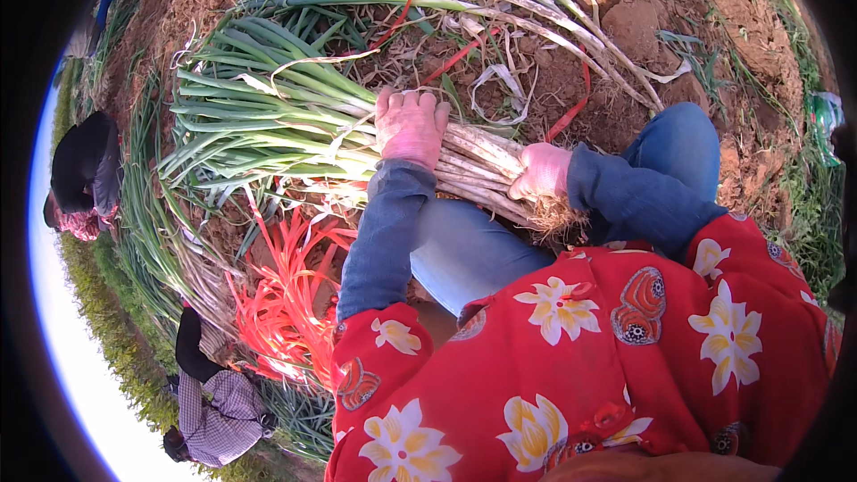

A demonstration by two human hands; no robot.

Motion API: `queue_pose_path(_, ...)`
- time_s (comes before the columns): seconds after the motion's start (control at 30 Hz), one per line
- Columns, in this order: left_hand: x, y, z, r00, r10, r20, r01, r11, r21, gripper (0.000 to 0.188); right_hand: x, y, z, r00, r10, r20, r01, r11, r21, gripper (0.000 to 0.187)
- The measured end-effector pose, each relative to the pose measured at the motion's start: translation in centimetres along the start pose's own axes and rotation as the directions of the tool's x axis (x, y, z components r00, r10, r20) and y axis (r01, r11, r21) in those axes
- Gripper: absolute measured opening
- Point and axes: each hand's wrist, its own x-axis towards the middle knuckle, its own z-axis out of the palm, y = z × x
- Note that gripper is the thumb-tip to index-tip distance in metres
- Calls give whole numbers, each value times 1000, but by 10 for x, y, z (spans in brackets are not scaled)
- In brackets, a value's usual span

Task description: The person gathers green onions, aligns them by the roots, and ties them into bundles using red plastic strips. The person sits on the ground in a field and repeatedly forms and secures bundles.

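A thick bundle of green onions [268, 112] lies across my knee, leaves fanned to the left and pale stalks to the right. My left hand [411, 128], in a pink glove, is closed over the middle of the bundle, where green turns to white. Near the root end, my right hand [543, 170], also gloved in pink, grips the white stalks. The brown roots [555, 214] hang just below that hand. Its fingertips are partly hidden by the stalks.
Red plastic strips [286, 299] lie heaped beside my left forearm. One red strip [576, 109] rests on the soil beyond the bundle. More onions [536, 13] lie at the far side, and a long row [147, 214] stretches along the left. Other people [219, 415] are at the left.
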Motion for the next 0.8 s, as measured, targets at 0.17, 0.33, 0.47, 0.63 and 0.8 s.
queue_pose_path(0.17, -1, 3, 0, 999, -18, 36, 17, 1000, 11, 27, -3, 2, 4, 964, -247, -96, 177, 870, -460, 48)
queue_pose_path(0.33, -3, 5, -1, 999, -11, 45, 12, 1000, -26, 27, -2, 14, 8, 988, -120, -98, 98, 973, -210, 51)
queue_pose_path(0.47, -2, 7, -2, 1000, 7, 19, -6, 998, -58, 26, 0, 34, 11, 942, -232, -244, 190, 965, -183, 56)
queue_pose_path(0.63, -2, 10, -12, 987, -59, 149, 60, 998, 0, 31, -7, 44, 37, 739, -531, -415, 356, 831, -428, 51)
queue_pose_path(0.8, -1, 12, -3, 994, -53, 94, 53, 999, -4, 30, -12, 41, 38, 700, -571, -430, 246, 757, -605, 60)
